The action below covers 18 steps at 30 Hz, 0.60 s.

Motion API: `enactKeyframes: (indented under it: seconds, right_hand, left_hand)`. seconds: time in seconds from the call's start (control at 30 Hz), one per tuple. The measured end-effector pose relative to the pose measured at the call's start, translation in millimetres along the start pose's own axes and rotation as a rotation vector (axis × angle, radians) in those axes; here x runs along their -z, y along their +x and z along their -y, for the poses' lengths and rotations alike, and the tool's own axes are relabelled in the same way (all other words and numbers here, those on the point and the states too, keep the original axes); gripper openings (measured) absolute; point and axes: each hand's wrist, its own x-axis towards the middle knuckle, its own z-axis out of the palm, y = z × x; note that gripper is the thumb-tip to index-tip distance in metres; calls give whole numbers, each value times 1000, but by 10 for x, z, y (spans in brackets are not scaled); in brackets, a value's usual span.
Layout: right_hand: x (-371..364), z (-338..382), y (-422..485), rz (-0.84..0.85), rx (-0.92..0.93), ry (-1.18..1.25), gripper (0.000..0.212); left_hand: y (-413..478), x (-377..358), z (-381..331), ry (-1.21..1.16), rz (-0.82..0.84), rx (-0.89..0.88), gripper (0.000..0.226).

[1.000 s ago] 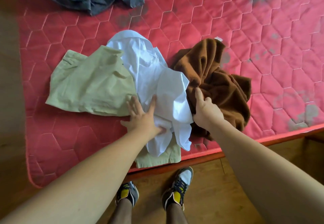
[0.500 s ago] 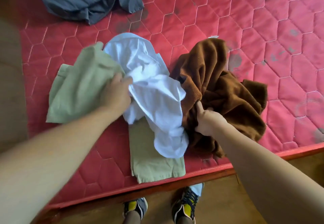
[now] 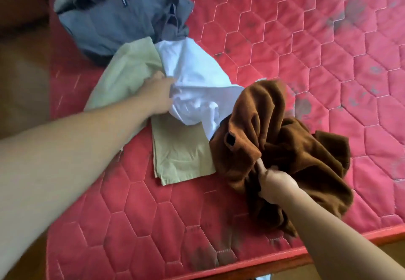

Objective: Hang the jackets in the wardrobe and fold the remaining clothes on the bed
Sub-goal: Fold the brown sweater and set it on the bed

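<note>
Several garments lie on a red quilted mattress (image 3: 306, 38). My left hand (image 3: 158, 94) grips a crumpled white shirt (image 3: 197, 78) where it lies over pale green trousers (image 3: 179, 152). My right hand (image 3: 274, 184) grips a bunched brown fleece garment (image 3: 291, 150) near the bed's front edge, fingers buried in the folds. A blue-grey jacket (image 3: 114, 19) with a zip sits heaped at the far left of the mattress.
The mattress's red front edge (image 3: 274, 264) runs along the bottom right, with wooden floor beyond it. At the left edge a brown surface (image 3: 22, 60) borders the bed. Bare quilted mattress stretches to the right and back.
My left hand has pushed the white shirt farther back, uncovering more of the green trousers. My right hand has kept hold of the brown garment and drawn it to the right. The view has shifted forward.
</note>
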Motion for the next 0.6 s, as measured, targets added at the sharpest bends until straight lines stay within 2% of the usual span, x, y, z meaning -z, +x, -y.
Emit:
enactKeyframes:
  seconds: [0.07,0.13,0.23,0.33,0.4,0.43,0.5,0.53,0.6]
  right_hand:
    - [-14,-18,-2,-18,3,7,104]
    - [-48,-41,14,-26,9,2,105]
    - [-86,-69,46,-46,14,9,100]
    - [-120,-76,44,-99,18,16,91]
    - [-140,-53,22,-124,1,47,89]
    - [-150,-42,8,-136,-9,59,88]
    - [-164,-28,-40,-162,-14,71,87]
    - [-168,-29,-84,-177,-10,84,85]
    - [-206,-27,-238,-203,3,150,83]
  left_hand:
    - [-164,-481,-145,27,192,-32,76]
    - [-217,-774,-173,17,249,-30,87]
    - [-248,-892,-215,-23,224,33,91]
    - [-578,-1082,-474,-7,13,4,85]
    - [-916,-1298,-683,-3,-112,-114,82]
    - [-1094,-1443,-789,-29,-108,-201,81]
    - [-1416,-1731,-985,-65,16,-335,74]
    - [-1536,-1855,-1061,-59,76,-349,71]
    - [-1706,-2007,-1163,-28,82,-299,65]
